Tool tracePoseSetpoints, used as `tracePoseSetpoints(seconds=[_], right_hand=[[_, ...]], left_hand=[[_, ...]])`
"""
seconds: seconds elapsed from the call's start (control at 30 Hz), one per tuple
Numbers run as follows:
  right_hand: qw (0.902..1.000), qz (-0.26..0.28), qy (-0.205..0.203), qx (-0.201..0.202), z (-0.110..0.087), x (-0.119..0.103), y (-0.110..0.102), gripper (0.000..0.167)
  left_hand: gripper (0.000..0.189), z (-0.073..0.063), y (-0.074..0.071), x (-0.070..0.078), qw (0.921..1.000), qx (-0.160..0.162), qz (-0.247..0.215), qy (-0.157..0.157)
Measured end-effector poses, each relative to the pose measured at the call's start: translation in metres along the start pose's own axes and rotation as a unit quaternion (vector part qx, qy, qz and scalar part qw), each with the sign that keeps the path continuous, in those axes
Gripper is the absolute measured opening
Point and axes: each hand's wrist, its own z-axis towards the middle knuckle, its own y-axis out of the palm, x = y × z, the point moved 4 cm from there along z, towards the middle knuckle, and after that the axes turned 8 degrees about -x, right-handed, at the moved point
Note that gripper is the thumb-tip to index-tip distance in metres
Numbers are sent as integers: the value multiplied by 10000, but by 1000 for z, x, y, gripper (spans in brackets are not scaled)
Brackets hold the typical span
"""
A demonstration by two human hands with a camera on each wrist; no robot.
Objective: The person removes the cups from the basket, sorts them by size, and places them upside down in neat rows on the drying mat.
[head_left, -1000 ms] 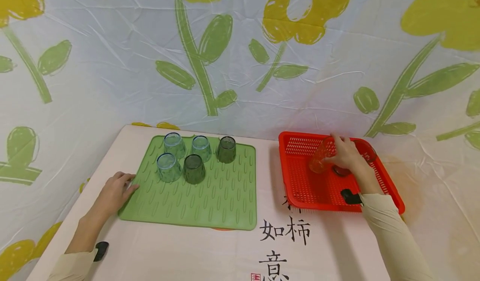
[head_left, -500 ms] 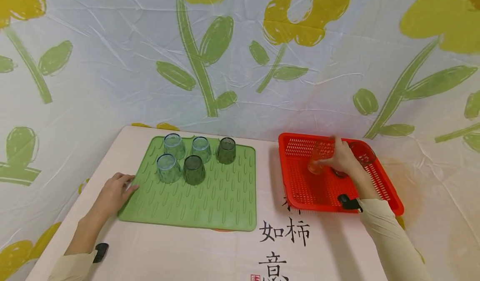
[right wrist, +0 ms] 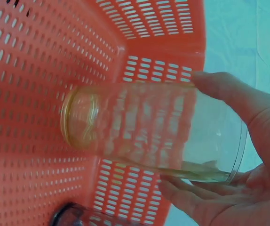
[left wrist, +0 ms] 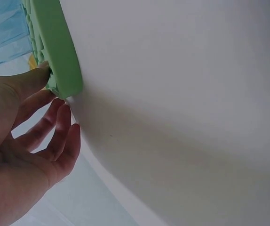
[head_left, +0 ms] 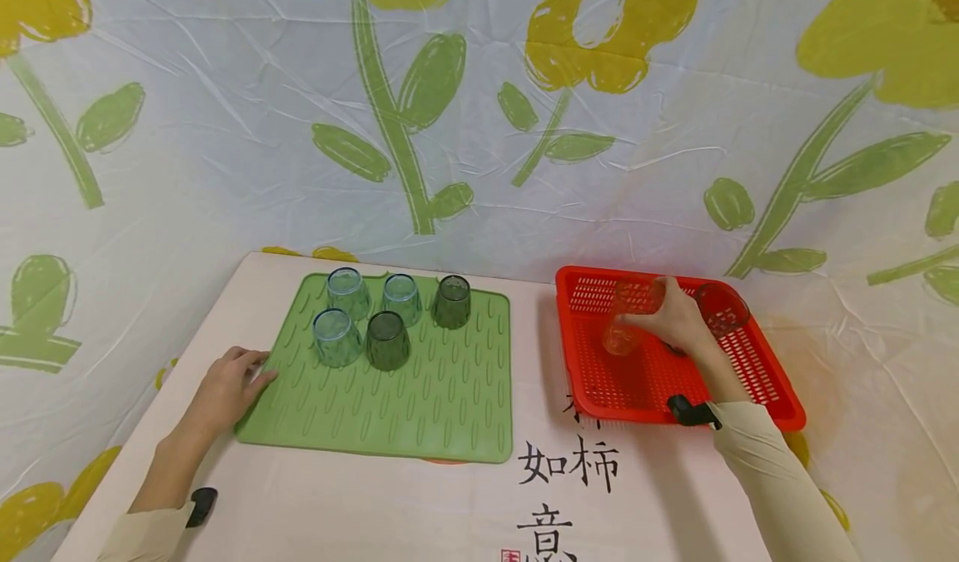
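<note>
My right hand (head_left: 670, 316) grips a tall clear drinking glass (right wrist: 144, 127) near its wide end, thumb on one side and fingers on the other. The glass is tilted inside the red basket (head_left: 565, 337), its thick yellowish end pointing away from the palm in the right wrist view. Partly behind that hand, another glass (head_left: 722, 308) lies in the basket. My left hand (head_left: 225, 387) rests at the left edge of the green drying mat (head_left: 434, 404), thumb and index fingertips touching the edge in the left wrist view, the other fingers loosely bent.
On the mat's back left stand several short glasses, narrow end up: bluish ones such as this front tumbler (head_left: 337, 341), and two dark grey ones, including a front grey tumbler (head_left: 387, 341). A flowered cloth (head_left: 479, 129) hangs behind the table (head_left: 360, 504).
My right hand has moved slightly left within the basket, bringing the tall glass with it and uncovering more of the other glass. My left hand stays at the mat's edge.
</note>
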Motion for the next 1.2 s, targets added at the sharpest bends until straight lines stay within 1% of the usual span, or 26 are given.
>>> tracePoseSetpoints(seconds=[0.1,0.17,0.37,0.57,0.7,0.83,0.93,1.07,1.2], right_hand=[[9999,-32,111,21,-1,2,0,95],[9999,-32,132,87,-2,3,-1,94],[9991,-45,88,411,-11,-1,-9,89],[9978,-15,-42,667,-23,-11,-18,90],[9967,112,-90,801,-31,-19,-24,90],[9952,263,-183,923,-38,-26,-29,92],[9943,266,-264,999,-42,-32,-32,93],[9929,249,-352,1113,-49,-40,-36,92],[9909,308,-490,1211,-55,-50,-38,91]], left_hand=[[35,0,0,0,10000,5,6,8],[35,0,0,0,10000,-16,-1,-15],[37,0,1,0,9998,-145,-26,-149],[37,0,1,0,9996,-177,-51,-198],[37,0,1,1,9993,-231,-89,-287],[39,1,1,1,9986,-337,-101,-407],[39,1,1,1,9979,-421,-97,-478],[39,0,1,2,9980,-413,-79,-475],[38,0,1,3,9988,-287,-74,-402]])
